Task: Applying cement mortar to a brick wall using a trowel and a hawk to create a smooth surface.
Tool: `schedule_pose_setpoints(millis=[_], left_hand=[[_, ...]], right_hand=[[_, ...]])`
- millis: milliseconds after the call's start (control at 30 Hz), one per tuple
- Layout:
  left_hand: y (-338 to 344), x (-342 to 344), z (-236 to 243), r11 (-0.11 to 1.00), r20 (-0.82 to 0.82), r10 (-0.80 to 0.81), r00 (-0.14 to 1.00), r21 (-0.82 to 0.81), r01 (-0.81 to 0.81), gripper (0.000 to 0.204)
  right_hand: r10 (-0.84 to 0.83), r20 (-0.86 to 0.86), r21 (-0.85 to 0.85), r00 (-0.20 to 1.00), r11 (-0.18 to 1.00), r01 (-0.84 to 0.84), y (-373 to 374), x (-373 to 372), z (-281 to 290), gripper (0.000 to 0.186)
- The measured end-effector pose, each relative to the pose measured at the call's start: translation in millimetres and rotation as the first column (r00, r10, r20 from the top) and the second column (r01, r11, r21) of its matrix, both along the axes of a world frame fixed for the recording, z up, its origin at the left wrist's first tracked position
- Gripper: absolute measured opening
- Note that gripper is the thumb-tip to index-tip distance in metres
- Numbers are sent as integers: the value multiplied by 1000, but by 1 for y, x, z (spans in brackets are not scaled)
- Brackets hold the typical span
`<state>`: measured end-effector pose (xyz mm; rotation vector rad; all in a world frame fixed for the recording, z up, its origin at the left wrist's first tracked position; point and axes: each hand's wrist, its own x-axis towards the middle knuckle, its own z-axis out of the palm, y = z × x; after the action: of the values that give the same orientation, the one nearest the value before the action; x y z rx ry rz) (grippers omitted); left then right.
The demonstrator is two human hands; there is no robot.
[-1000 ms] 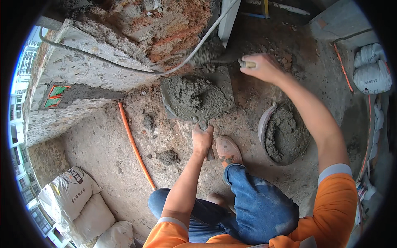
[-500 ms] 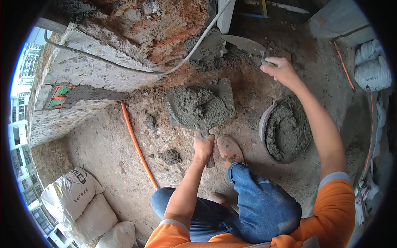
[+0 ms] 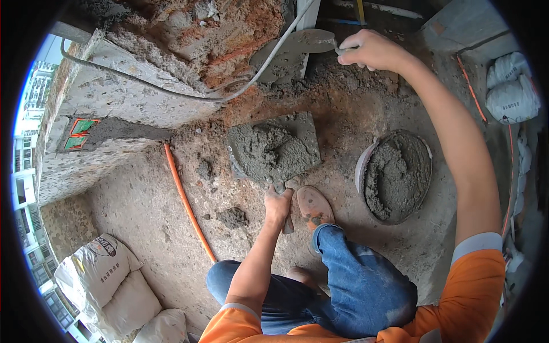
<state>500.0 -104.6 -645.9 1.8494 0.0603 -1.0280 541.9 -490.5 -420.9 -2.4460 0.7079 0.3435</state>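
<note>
My left hand (image 3: 278,204) is wrapped round the handle of a mortar hawk (image 3: 309,132), a flat square board held level above the ground. Wet grey mortar (image 3: 269,150) is heaped over most of it. Higher up and to the right, my right hand (image 3: 372,50) grips a trowel (image 3: 311,41) by its handle. The long grey blade points left, against or close to the base of the broken wall and a pale upright post; whether it touches cannot be made out. On the right stands a round tub (image 3: 362,171) full of wet mortar.
A grey hose (image 3: 166,92) hangs across the rough wall (image 3: 143,68), passing in front of the trowel blade. An orange conduit (image 3: 187,203) rises from the floor at left. White sacks (image 3: 108,280) lie at lower left, more sacks (image 3: 513,103) at far right. Mortar clumps (image 3: 231,217) dot the floor.
My right hand has moved up and left, carrying the trowel higher along the wall base toward the post. The left hand and the loaded hawk have barely shifted.
</note>
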Motion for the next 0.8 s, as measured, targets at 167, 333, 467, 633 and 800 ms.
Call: schedule_pose_setpoints(millis=[167, 333, 467, 633, 800], left_hand=[[21, 4, -15, 999, 40, 42, 998, 2, -42, 23], [9, -1, 4, 999, -71, 45, 996, -4, -46, 20], [11, 0, -1, 1000, -30, 29, 999, 11, -28, 18], [12, 1, -5, 1000, 30, 18, 999, 5, -18, 18], [11, -1, 5, 1000, 9, 20, 1000, 9, -20, 15]], right_hand=[[-290, 140, 198, 947, 945, 260, 23, -47, -21, 49], [-199, 246, -30, 949, 977, 213, 44, -69, -57, 58], [-303, 261, 57, 917, 953, 298, 54, -61, -61, 57], [-439, 260, 72, 860, 897, 436, 99, -91, -101, 48], [57, 31, -483, 998, 875, -35, 68, -62, -99, 37]])
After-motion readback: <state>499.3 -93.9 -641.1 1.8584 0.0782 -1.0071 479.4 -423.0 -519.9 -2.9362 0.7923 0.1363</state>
